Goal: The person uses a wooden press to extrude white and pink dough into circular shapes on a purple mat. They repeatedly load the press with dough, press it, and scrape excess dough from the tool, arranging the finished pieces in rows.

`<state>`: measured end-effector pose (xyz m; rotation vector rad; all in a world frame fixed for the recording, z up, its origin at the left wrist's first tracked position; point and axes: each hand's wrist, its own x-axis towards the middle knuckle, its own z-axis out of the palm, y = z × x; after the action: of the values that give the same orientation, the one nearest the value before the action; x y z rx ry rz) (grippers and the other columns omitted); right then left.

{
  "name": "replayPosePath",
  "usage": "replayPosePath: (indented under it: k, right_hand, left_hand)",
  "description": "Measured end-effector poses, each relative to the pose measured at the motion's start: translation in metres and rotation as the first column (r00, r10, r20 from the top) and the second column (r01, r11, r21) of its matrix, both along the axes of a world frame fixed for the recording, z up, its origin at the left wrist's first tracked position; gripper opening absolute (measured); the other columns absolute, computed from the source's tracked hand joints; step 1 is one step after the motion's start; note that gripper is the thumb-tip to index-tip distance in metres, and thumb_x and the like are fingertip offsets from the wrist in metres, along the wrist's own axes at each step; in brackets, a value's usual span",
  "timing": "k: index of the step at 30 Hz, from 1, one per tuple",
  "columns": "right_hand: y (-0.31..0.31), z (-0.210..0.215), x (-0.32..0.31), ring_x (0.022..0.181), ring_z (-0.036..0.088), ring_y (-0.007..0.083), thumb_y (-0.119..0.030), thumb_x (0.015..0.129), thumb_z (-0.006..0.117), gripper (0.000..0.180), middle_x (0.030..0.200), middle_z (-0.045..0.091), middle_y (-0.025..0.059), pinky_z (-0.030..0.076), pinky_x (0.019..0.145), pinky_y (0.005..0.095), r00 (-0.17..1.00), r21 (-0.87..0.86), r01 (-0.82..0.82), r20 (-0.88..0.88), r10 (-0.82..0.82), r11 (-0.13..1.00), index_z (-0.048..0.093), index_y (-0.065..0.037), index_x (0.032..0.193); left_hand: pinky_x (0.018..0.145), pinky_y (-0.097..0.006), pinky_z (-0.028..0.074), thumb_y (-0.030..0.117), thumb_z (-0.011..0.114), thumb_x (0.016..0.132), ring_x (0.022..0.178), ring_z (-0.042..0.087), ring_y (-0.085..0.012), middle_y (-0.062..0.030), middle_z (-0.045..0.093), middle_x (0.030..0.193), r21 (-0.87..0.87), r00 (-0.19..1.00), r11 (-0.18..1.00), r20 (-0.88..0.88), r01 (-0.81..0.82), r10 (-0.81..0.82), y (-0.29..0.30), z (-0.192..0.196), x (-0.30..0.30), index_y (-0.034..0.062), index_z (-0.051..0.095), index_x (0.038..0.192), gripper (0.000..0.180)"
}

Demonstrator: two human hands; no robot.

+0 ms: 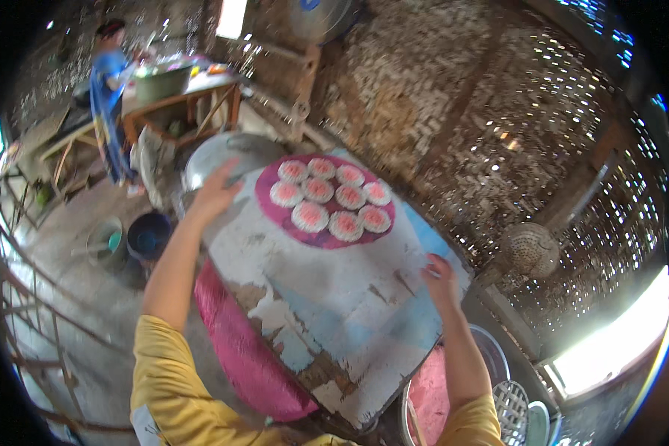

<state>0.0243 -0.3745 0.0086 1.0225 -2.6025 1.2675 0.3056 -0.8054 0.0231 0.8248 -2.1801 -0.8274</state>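
A round pink tray (275, 215) rests on the far part of a worn table top (327, 290) with peeling white and blue paint. Several round pink-and-white pieces, like small cakes with pale ruffled rims (347, 226), are laid out on it. My left hand (217, 192) reaches past the table's left edge, fingers stretched, beside a silver domed metal vessel (234, 152); whether they touch is unclear. Over the table's right side is my right hand (440, 279), fingers slightly bent and apart, with nothing visible in it.
A large pink thing (249, 349) sticks out below the table's left edge. At lower right stands a pot with pink contents (429, 394), beside a woven rack (511, 407). A perforated ladle (529, 250) hangs on the wall. Buckets (149, 236) and another person (110, 97) are at left.
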Motion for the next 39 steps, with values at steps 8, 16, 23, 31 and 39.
replayPosePath:
  k: [8, 16, 23, 31, 39]
  right_hand:
    - [0.139, 0.092, 0.105, 0.102, 0.057, 0.0243, -0.008, 0.077, 0.065, 0.047, 0.123, 0.054, 0.0153, 0.047, 0.084, 0.0328, 0.976, 0.003, -0.048, 0.214, 0.046, 0.999, 0.054, 0.001, 0.122]
    - [0.275, 0.102, 0.149, 0.103, 0.056, 0.0233, -0.023, 0.082, 0.061, 0.049, 0.122, 0.054, 0.0116, 0.050, 0.080, 0.0318, 0.968, 0.101, 0.034, 0.243, -0.058, 0.994, 0.052, 0.002, 0.123]
    - [0.347, 0.095, 0.208, 0.100, 0.057, 0.0228, -0.019, 0.081, 0.062, 0.047, 0.117, 0.056, 0.0122, 0.050, 0.080, 0.0310, 0.960, 0.087, 0.046, 0.273, -0.068, 0.995, 0.052, 0.003, 0.123]
    - [0.381, 0.061, 0.230, 0.098, 0.058, 0.0223, -0.014, 0.080, 0.062, 0.046, 0.112, 0.058, 0.0129, 0.049, 0.079, 0.0302, 0.928, 0.010, 0.019, 0.371, -0.022, 1.000, 0.053, 0.004, 0.122]
    - [0.374, 0.059, 0.251, 0.102, 0.056, 0.0221, -0.016, 0.083, 0.060, 0.047, 0.115, 0.056, 0.0151, 0.045, 0.086, 0.0312, 0.911, 0.073, -0.017, 0.412, -0.015, 0.997, 0.050, 0.004, 0.124]
  left_hand:
    - [0.081, -0.026, 0.046, 0.010, 0.066, 0.082, 0.095, 0.053, -0.0133, -0.0048, 0.057, 0.111, 0.660, 0.742, 0.705, -0.330, -0.260, 0.584, 0.130, -0.159, 0.184, 0.0066, 0.051, 0.125, 0.046]
    - [0.107, -0.041, 0.029, 0.048, 0.077, 0.065, 0.134, 0.026, -0.0290, -0.0208, 0.021, 0.145, 0.779, 0.733, 0.201, 0.420, -0.594, 0.535, 0.245, -0.344, 0.170, 0.0016, 0.010, 0.143, 0.113]
    - [0.069, -0.033, 0.049, 0.036, 0.071, 0.074, 0.080, 0.060, -0.0230, -0.0118, 0.060, 0.094, 0.990, 0.804, -0.140, 0.069, 0.018, 0.590, 0.318, -0.363, 0.193, -0.0008, 0.055, 0.112, 0.055]
    - [0.080, -0.028, 0.047, 0.000, 0.052, 0.073, 0.097, 0.056, -0.0197, -0.0100, 0.058, 0.105, 0.342, 0.742, 0.914, -0.550, -0.219, 0.384, 0.319, -0.249, 0.095, 0.0029, 0.064, 0.091, 0.023]
    - [0.093, -0.036, 0.042, 0.016, 0.052, 0.087, 0.108, 0.051, -0.0252, -0.0109, 0.057, 0.116, 0.538, 0.535, -0.090, -0.777, 0.838, 0.331, 0.385, -0.165, -0.030, 0.0027, 0.054, 0.117, 0.033]
